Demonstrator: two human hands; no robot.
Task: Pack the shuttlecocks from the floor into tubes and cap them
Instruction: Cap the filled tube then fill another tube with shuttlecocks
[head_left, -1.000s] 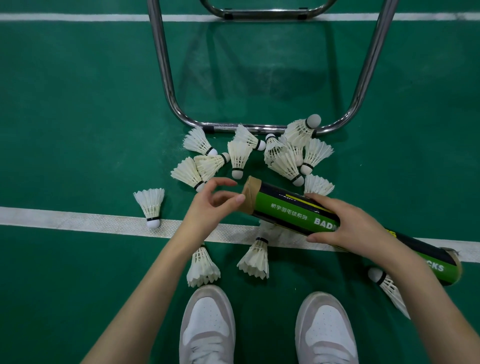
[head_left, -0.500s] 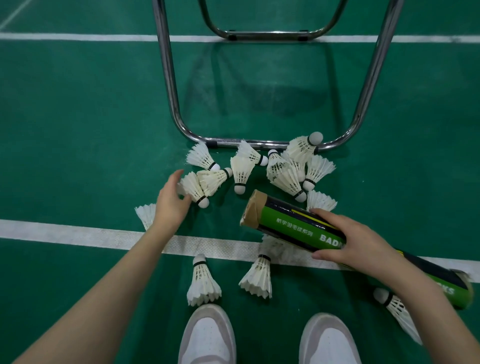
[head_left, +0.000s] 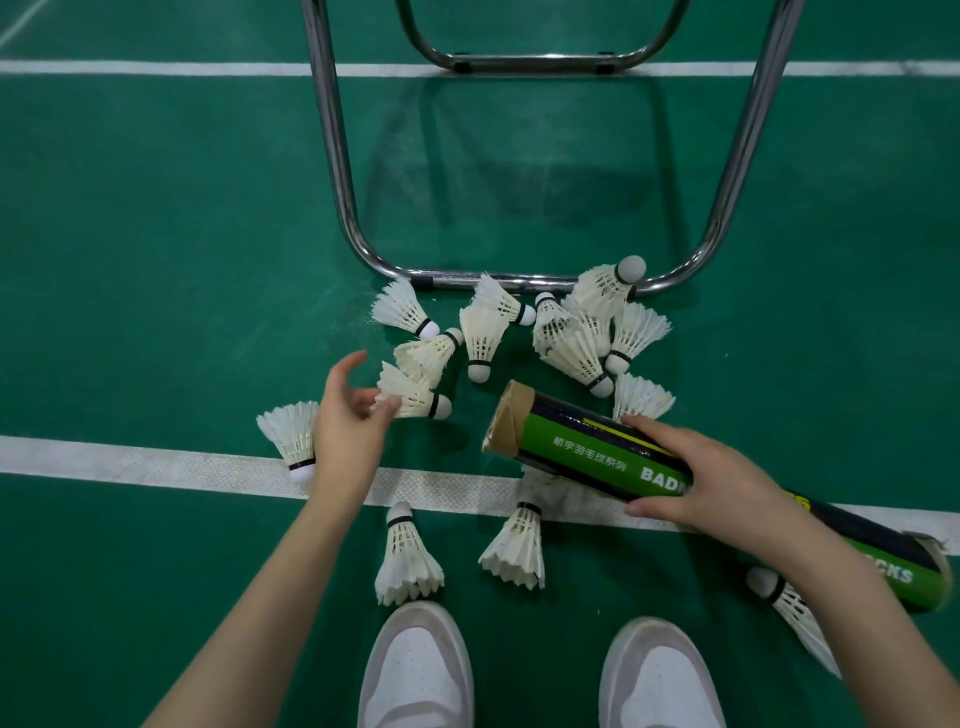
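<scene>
My right hand (head_left: 711, 478) grips a green and black shuttlecock tube (head_left: 582, 447) around its middle. The tube lies tilted just above the floor, its open cardboard mouth pointing up-left. My left hand (head_left: 348, 426) reaches over the white line, thumb and fingers spread apart around the feather skirt of one shuttlecock (head_left: 415, 397). Its thumb tip touches the feathers, and nothing is held. Several more white shuttlecocks (head_left: 576, 343) lie clustered just beyond the tube. Others lie near my shoes (head_left: 408, 561) (head_left: 517, 545), and one lies behind my left hand (head_left: 291, 431).
A chrome tube frame (head_left: 343, 197) stands on the green court floor just behind the pile, its bottom bar touching some shuttlecocks. A white court line (head_left: 156, 465) runs across under my hands. My two white shoes (head_left: 415, 670) are at the bottom. Another shuttlecock (head_left: 795, 608) lies under my right forearm.
My left hand left the tube mouth and swung out to the left. It has now come back right onto a shuttlecock's skirt, which shifted slightly right. The tube stayed in my right hand.
</scene>
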